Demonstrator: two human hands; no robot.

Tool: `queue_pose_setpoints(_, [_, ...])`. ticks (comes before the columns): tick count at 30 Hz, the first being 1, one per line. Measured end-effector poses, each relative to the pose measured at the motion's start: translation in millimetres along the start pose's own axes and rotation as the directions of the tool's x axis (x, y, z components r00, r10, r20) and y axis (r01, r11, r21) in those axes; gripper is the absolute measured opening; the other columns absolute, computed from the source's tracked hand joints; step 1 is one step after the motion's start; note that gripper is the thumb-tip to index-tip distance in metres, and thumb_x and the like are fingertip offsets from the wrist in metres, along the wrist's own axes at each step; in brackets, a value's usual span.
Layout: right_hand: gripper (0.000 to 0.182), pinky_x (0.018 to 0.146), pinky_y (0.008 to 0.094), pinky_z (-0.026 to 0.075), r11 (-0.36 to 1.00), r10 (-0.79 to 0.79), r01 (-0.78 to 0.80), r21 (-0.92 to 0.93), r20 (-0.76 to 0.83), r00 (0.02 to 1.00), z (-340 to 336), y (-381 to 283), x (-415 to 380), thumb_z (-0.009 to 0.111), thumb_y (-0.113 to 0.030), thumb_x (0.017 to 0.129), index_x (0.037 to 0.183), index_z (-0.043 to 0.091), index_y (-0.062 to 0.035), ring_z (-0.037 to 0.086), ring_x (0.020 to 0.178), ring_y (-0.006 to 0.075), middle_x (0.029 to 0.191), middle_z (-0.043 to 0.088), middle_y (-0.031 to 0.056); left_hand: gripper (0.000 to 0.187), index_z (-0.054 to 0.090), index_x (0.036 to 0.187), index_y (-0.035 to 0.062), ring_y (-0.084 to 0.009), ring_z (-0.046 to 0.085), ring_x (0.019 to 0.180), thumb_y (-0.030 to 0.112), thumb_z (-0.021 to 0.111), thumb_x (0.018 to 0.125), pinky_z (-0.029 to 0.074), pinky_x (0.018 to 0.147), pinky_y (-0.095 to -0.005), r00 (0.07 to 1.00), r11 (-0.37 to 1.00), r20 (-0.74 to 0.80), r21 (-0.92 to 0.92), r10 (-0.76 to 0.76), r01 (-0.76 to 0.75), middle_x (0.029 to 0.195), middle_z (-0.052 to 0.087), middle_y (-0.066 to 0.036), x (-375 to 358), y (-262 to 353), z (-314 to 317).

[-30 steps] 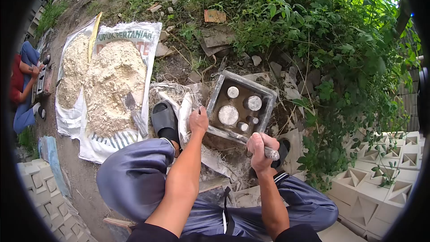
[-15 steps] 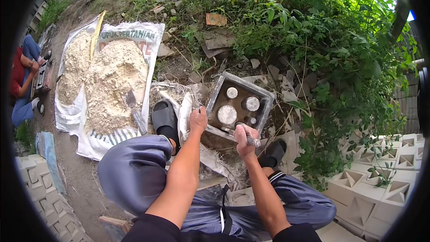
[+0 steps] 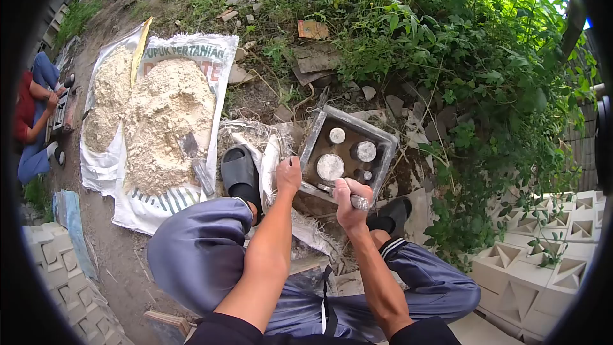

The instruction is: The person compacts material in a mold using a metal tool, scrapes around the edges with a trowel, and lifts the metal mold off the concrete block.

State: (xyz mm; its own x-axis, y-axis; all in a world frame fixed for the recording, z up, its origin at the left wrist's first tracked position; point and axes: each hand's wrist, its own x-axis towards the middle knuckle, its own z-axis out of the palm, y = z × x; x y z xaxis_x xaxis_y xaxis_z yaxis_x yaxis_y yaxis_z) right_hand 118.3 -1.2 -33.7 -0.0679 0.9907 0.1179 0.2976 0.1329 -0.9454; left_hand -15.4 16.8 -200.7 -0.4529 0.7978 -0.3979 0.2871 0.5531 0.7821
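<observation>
Closer to the left hand [image 3: 289,176] than a second ago, the right hand [image 3: 352,200] grips a bar [image 3: 360,203] above the near edge of the box [image 3: 313,141]. Curled by its corner, the left perhaps steadies it; contact is unclear. Powder [image 3: 169,108] lies leftward, probably for easy reach.

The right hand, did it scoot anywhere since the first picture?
Yes. Against the grey box, the right hand has moved left, away from the near right corner, along the near side.

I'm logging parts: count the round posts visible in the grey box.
4 round posts: one upper left, one upper right, one lower left, one lower right. The right hand may hide more.
</observation>
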Motion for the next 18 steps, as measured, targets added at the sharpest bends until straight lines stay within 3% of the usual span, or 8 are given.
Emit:
queue_pose_setpoints(3, [0.04,0.042,0.0261,0.028,0.973,0.025,0.012,0.229,-0.156,0.987,-4,-26,-4,0.041,-0.008,0.092,0.053,0.032,-0.0063,0.028,0.043,0.0061,0.047,0.034,-0.0026,0.039,0.061,0.078,-0.0012,-0.0465,0.055,0.084,0.03,0.039,0.086,0.043,0.075,-0.0485,0.999,1.0,-0.023,-0.013,0.023,-0.024,0.084,0.06,-0.028,1,-4,0])
queue_pose_setpoints(5, [0.04,0.042,0.0265,0.029,0.942,0.046,0.011,0.335,-0.161,0.986,-1,5,-15,0.041,-0.009,0.091,0.053,0.031,-0.0064,0.028,0.041,0.0073,0.046,0.033,-0.0018,0.038,0.06,0.078,-0.0008,-0.0463,0.055,0.084,0.03,0.039,0.086,0.042,0.075,-0.0484,0.998,0.998,-0.018,0.002,0.062,-0.062,0.084,0.06,-0.027,6,-17,7])
queue_pose_setpoints(7, [0.039,0.042,0.0261,0.028,0.948,0.008,0.035,0.316,-0.131,0.991,8,36,-17,0.041,-0.009,0.091,0.054,0.031,-0.0054,0.028,0.042,0.0073,0.048,0.035,-0.0014,0.038,0.06,0.078,-0.0003,-0.046,0.055,0.085,0.03,0.039,0.086,0.042,0.075,-0.0478,0.97,0.961,-0.007,0.136,0.243,-0.239,0.085,0.06,-0.027,6,-16,5])
queue_pose_setpoints(8, [0.037,0.043,0.0257,0.028,0.979,0.038,-0.003,0.203,-0.166,0.985,10,35,-15,0.042,-0.008,0.09,0.054,0.031,-0.004,0.029,0.043,0.0074,0.05,0.035,-0.0011,0.038,0.061,0.079,-0.0004,-0.0459,0.055,0.085,0.03,0.039,0.086,0.042,0.075,-0.0481,1.0,1.0,0.029,-0.002,0.007,-0.007,0.086,0.06,-0.027,1,-1,-1])
queue_pose_setpoints(13, [0.036,0.043,0.0264,0.03,0.962,0.13,-0.092,0.256,-0.137,0.982,11,6,-13,0.042,-0.008,0.088,0.054,0.033,-0.0031,0.032,0.044,0.0076,0.05,0.037,0.0004,0.04,0.061,0.079,-0.0011,-0.0462,0.055,0.082,0.032,0.04,0.085,0.042,0.075,-0.0484,0.998,0.998,-0.007,0.0,0.07,-0.07,0.086,0.06,-0.027,8,-18,8])
queue_pose_setpoints(15, [0.036,0.043,0.0268,0.032,0.963,-0.031,0.079,0.258,-0.186,0.982,18,19,-21,0.043,-0.009,0.088,0.054,0.033,-0.0031,0.032,0.043,0.0074,0.048,0.036,0.0007,0.038,0.061,0.079,-0.0007,-0.0459,0.055,0.084,0.031,0.04,0.085,0.041,0.076,-0.048,1.0,0.999,0.01,-0.034,-0.007,0.007,0.085,0.06,-0.027,3,-7,2])
queue_pose_setpoints(17, [0.033,0.043,0.0281,0.033,0.989,-0.146,0.148,0.017,-0.111,0.983,25,40,-21,0.046,-0.007,0.086,0.054,0.041,0.0004,0.037,0.042,0.0104,0.047,0.04,0.0019,0.037,0.06,0.078,-0.0006,-0.0461,0.055,0.084,0.03,0.039,0.085,0.041,0.076,-0.048,0.994,0.994,0.022,-0.019,0.105,-0.104,0.084,0.059,-0.027,9,-28,12])
queue_pose_setpoints(18, [0.032,0.043,0.0284,0.033,0.993,-0.115,0.114,-0.005,-0.062,0.992,23,30,-12,0.046,-0.007,0.086,0.055,0.043,0.0007,0.038,0.042,0.0106,0.047,0.042,0.0018,0.037,0.059,0.078,-0.0006,-0.0463,0.054,0.084,0.029,0.039,0.085,0.041,0.075,-0.0482,0.98,0.98,0.016,0.037,0.197,-0.197,0.083,0.059,-0.027,11,-32,15])
